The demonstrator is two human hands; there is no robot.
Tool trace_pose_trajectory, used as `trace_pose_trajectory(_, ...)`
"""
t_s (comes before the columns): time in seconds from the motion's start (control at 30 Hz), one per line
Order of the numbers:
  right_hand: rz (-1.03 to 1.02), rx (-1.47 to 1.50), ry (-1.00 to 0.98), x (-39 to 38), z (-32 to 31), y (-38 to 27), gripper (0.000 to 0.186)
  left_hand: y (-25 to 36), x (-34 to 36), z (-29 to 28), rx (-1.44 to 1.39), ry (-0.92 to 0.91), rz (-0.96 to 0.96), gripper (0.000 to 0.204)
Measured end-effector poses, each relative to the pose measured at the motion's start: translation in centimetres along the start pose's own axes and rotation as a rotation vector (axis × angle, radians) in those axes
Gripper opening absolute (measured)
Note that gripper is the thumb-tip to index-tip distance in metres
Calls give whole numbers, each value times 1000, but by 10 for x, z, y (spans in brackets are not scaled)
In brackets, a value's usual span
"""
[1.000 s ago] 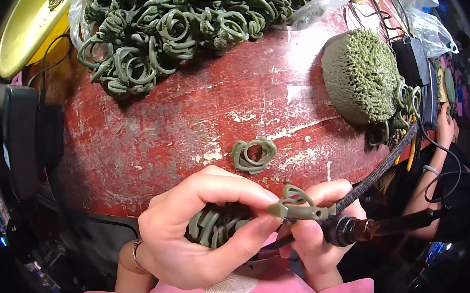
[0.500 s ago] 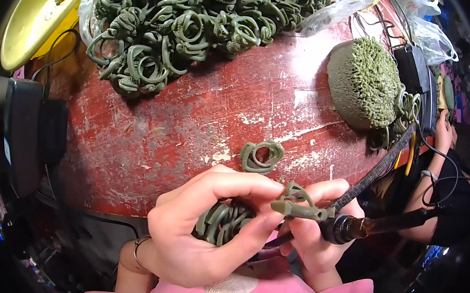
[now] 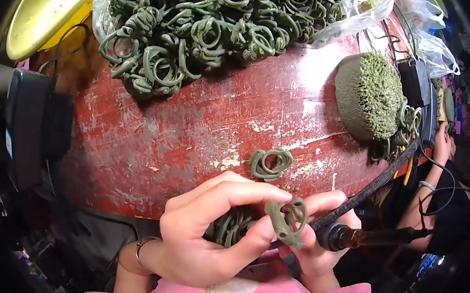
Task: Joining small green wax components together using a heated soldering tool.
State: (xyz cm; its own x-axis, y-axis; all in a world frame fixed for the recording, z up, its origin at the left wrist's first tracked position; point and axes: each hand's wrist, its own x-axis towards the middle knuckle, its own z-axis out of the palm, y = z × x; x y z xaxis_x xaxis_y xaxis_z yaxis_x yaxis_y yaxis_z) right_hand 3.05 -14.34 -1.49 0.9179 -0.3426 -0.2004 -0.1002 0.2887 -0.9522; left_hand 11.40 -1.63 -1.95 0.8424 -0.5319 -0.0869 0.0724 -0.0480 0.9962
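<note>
My left hand (image 3: 202, 220) is closed, its thumb and forefinger pinching a green wax-like ring (image 3: 289, 221) with a thick stem. Several more dark green rings (image 3: 230, 225) are tucked in its palm. My right hand (image 3: 320, 250) is closed around a corded, pen-like tool (image 3: 362, 236) with a black collar and a brown shaft; its tip is hidden. The right fingertips also touch the pinched ring. On the table just beyond my hands lies a single loose green ring (image 3: 271, 164).
A large heap of green rings (image 3: 204, 35) covers the far part of the worn red table (image 3: 193, 127). At right stand a rough green block (image 3: 369, 96) and a black adapter (image 3: 414, 80). A yellow dish (image 3: 34, 23) is far left. A person's arm (image 3: 432, 166) shows at right.
The pinched ring has been turned in my fingers, so its stem now slants downward and its loops show. The whole view has shifted slightly.
</note>
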Motion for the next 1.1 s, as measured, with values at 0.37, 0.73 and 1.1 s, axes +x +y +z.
trace_pose_trajectory(0.37,-129,-114,24,0,-7,2,16,3,3,-7,214,-92,248,25)
trace_pose_trajectory(0.73,-70,-13,69,-6,-9,1,20,-3,3,-2,349,12,377,35)
trace_pose_trajectory(1.1,-86,-56,70,-6,-7,0,22,-3,2,4,378,58,366,31)
